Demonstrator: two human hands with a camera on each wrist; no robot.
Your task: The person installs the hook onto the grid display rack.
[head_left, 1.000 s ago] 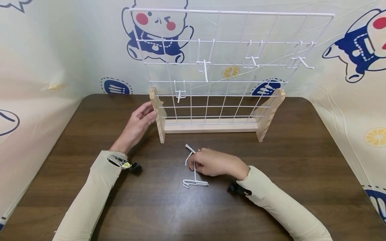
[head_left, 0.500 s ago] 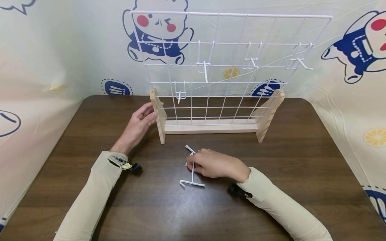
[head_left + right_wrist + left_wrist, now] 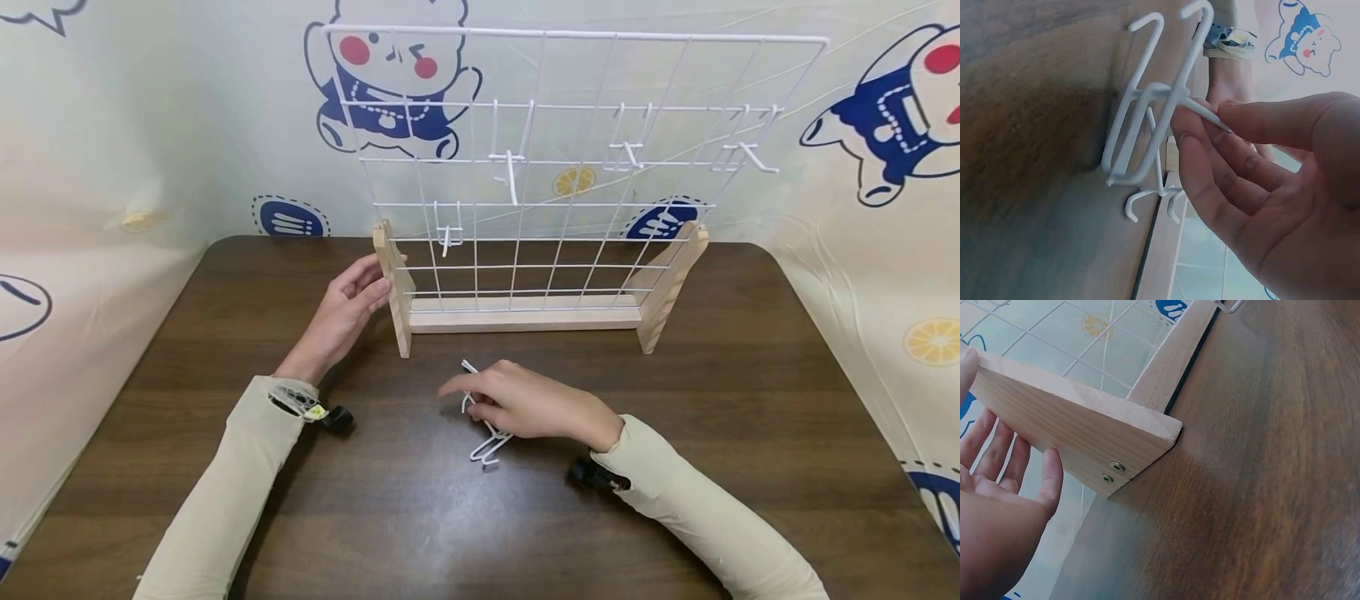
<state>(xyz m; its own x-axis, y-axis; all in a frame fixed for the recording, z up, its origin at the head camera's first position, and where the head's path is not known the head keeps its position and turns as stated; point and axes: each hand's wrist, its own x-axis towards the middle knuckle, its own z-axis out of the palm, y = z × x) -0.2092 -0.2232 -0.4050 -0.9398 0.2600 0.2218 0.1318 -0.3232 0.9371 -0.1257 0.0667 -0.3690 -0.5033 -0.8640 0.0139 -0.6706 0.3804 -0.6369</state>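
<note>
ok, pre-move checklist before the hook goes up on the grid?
1. Right hand has a hook pinched by its prong: ok.
2. Grip secure: cannot tell, fingertips only.
3. Second hook left flat on the table: ok.
4. Left hand steadies the rack's wooden end foot: ok.
5. Free cells on the wire grid: ok.
6. Four hooks already hanging, seated: cannot tell.

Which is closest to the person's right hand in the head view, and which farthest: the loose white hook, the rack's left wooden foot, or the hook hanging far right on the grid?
1. Loose white hook: pinched by the right hand.
2. Left wooden foot: beyond, to the left.
3. Far-right hanging hook: high on the grid's right.
</note>
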